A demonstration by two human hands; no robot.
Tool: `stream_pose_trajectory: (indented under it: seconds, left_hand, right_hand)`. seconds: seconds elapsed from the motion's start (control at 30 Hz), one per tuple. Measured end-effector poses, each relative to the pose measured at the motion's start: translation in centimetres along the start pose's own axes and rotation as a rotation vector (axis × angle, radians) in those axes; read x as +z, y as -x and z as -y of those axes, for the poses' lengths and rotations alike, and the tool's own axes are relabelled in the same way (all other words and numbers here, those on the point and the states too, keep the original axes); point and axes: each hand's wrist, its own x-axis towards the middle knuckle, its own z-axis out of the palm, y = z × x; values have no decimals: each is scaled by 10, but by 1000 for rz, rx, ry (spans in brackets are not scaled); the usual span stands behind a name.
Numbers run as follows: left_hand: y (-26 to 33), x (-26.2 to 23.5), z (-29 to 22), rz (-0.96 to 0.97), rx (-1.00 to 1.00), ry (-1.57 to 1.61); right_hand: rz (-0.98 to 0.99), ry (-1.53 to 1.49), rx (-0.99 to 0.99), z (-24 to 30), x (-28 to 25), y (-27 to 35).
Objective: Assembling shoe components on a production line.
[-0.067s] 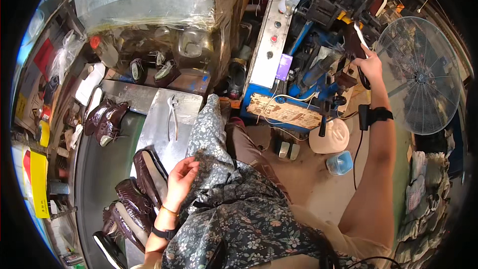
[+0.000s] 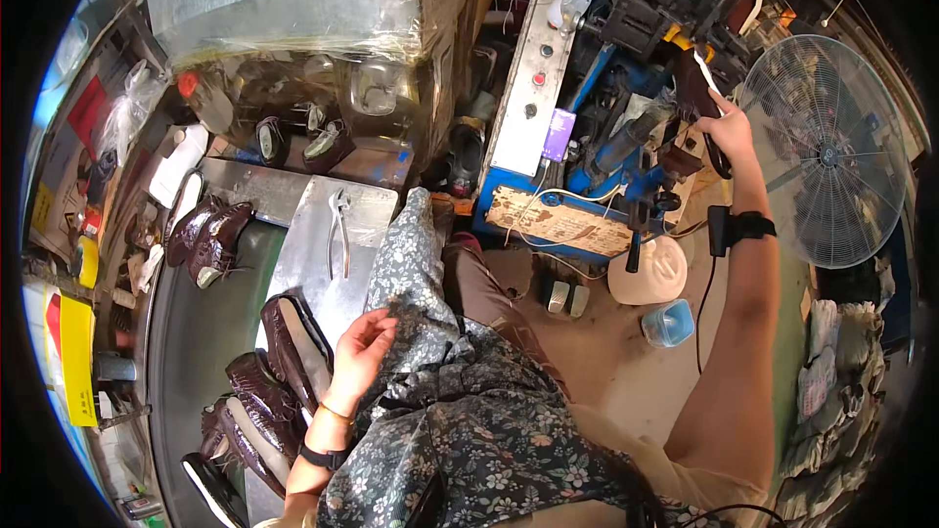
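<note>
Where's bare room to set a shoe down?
Bare: green worktop, between the upper brown pair of shoes and the lower shoe cluster; metal plate, left of the pincers.
Crowded: lower left, around that cluster; upper right, where the right hand holds a brown shoe beside the blue machine.

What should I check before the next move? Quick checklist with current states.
1. Right hand gripping the dark shoe: ok, fingers and thumb on it.
2. Shoe touching the blue machine: cannot tell, its far end merges with dark parts.
3. Left hand clear of the machine: ok, loosely curled above the lap.
4. Pincers clear of both hands: ok, lying on the metal sheet.
5. Fan guard in place: ok; whether the blades are turning, cannot tell.
6. Wrist cable snag-free: cannot tell, its lower end is unclear.
</note>
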Motion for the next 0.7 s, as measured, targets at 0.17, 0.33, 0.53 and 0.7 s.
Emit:
stream_pose_trajectory:
  seconds: [0.17, 0.33, 0.53, 0.7]
  left_hand:
    - [-8, 26, -11, 167, 39, -69]
    - [-6, 30, -15, 217, 27, -50]
    - [-9, -11, -31, 153, 14, -258]
    - [-88, -129, -92, -157, 206, -738]
  right_hand:
    - [225, 0, 31, 23, 4, 2]
    - [-97, 347, 23, 24, 71, 55]
    - [-9, 183, -61, 55, 55, 57]
    - [-110, 68, -275, -42, 62, 20]
